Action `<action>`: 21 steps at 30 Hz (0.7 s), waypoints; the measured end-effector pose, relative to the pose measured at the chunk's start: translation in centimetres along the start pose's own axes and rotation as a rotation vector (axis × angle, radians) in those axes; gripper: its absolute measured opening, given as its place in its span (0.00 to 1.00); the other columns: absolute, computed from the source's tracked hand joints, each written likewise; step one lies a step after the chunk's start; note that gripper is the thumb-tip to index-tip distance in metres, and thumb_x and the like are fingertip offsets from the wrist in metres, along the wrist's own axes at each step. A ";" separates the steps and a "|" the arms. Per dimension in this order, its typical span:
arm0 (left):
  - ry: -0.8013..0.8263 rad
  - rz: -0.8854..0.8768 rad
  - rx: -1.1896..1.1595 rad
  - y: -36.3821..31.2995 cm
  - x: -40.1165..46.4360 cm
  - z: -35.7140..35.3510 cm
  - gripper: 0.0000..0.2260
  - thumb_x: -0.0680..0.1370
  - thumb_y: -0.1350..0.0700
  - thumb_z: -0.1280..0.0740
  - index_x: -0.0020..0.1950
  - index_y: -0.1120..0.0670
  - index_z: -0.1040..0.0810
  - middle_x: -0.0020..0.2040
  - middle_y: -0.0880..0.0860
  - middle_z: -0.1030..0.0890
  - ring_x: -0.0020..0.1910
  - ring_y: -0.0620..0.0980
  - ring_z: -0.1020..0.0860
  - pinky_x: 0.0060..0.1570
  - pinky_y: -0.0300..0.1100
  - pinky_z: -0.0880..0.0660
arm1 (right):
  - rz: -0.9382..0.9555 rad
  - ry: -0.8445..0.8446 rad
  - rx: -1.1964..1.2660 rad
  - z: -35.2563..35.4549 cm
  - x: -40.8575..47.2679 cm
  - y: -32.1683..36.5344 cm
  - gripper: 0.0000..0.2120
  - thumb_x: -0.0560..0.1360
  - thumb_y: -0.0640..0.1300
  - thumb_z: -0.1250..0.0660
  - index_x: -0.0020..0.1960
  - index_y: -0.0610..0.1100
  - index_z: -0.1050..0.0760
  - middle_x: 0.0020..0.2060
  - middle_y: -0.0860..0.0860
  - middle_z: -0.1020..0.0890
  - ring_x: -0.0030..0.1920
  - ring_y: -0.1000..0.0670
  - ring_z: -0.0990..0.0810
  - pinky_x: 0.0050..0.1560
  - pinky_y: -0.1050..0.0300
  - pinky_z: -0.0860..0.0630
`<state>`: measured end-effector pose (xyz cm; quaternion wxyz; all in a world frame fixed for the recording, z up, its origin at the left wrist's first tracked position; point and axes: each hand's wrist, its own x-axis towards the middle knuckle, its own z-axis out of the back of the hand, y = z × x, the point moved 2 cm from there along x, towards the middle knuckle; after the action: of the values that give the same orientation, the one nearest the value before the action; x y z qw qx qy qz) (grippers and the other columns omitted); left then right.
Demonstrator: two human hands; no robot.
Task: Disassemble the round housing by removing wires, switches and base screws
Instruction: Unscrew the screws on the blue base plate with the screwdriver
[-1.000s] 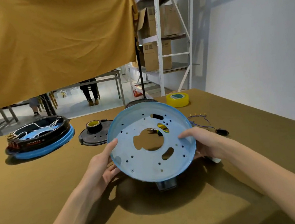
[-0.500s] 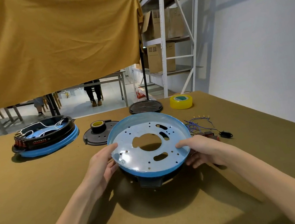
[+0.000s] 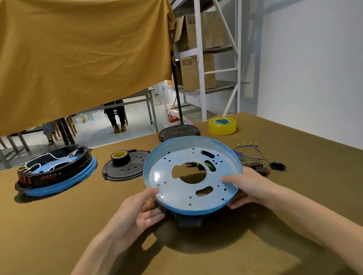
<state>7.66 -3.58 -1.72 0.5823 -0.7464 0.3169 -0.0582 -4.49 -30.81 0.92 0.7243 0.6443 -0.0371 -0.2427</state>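
Observation:
A round blue metal pan [image 3: 182, 193] with several holes and cut-outs sits over a black housing ring whose tab [image 3: 190, 221] shows below its near edge. My left hand [image 3: 137, 214] grips the pan's left rim, thumb on the inside. At the right rim, my right hand [image 3: 247, 188] holds it the same way. Loose blue wires [image 3: 248, 152] with red and black switches [image 3: 261, 168] lie on the table just right of the pan.
A second black-and-blue housing [image 3: 55, 174] with white wires stands at the left. A black perforated cover [image 3: 127, 169] with a tape roll [image 3: 120, 156] lies behind the pan. A yellow tape roll [image 3: 222, 126] and a black stand base [image 3: 178, 132] sit at the back.
The blue pan was tilted up toward me a second ago. Both hands have lowered it to nearly level over the black ring, and the view has shifted slightly.

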 end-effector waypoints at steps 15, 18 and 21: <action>-0.258 -0.165 0.094 0.1 -0.2 -0.5 0.31 0.79 0.42 0.32 0.77 0.58 0.32 0.71 0.61 0.25 0.56 0.56 0.22 0.47 0.47 0.21 | 0.087 -0.373 -1.236 3.6 -2.1 -0.9 0.07 0.83 0.50 0.42 0.53 0.46 0.34 0.49 0.48 0.23 0.43 0.46 0.25 0.36 0.52 0.32; -0.214 -0.162 0.047 -0.2 -0.5 -0.4 0.27 0.77 0.46 0.29 0.73 0.55 0.29 0.61 0.55 0.20 0.55 0.53 0.20 0.48 0.47 0.21 | 0.198 -0.521 -1.063 3.7 -2.8 0.3 0.10 0.84 0.51 0.45 0.51 0.45 0.33 0.44 0.48 0.25 0.41 0.45 0.25 0.38 0.51 0.32; -0.140 -0.112 -0.066 -0.5 -0.6 -0.2 0.22 0.69 0.48 0.25 0.61 0.52 0.23 0.60 0.56 0.18 0.59 0.57 0.18 0.51 0.50 0.19 | 0.303 -0.679 -0.894 4.1 -3.6 1.9 0.11 0.84 0.52 0.44 0.51 0.44 0.31 0.41 0.48 0.25 0.39 0.43 0.25 0.38 0.51 0.33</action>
<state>7.34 -3.37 -1.03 0.5740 -0.7839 0.2351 -0.0279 -8.62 -33.04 4.39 0.9001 0.1496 -0.2531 -0.3216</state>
